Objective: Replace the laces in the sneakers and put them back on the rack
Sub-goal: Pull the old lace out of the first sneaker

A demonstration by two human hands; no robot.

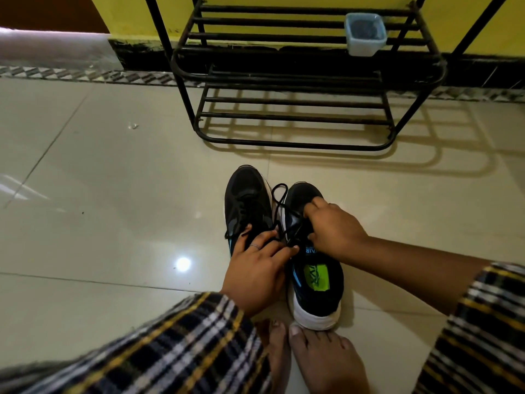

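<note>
Both hands — left hand (257, 268), right hand (333, 227) — pinch black lace (279, 201) over sneakers (314, 282); glossy tile floor (113, 194), black rack (298, 81), yellow wall (136, 12).

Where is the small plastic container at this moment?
In the head view, the plastic container sits on the upper shelf of the black rack, toward its right end, against the yellow wall.

1. The floor tiles (119, 211) under me were smooth and glossy, mirroring a lamp.
2. The rack (295, 118) was painted black metal rod with a dull sheen.
3. The small tub (365, 34) on it looked like pale, cloudy plastic.
4. The sneakers (247, 200) I handled had matt black mesh cloth uppers and smooth white rubbery soles.
5. Their laces (279, 200) were matt black woven cord.
6. My sleeves (176, 345) were soft checked cloth.
7. The wall (133, 15) was flat yellow paint.
</note>
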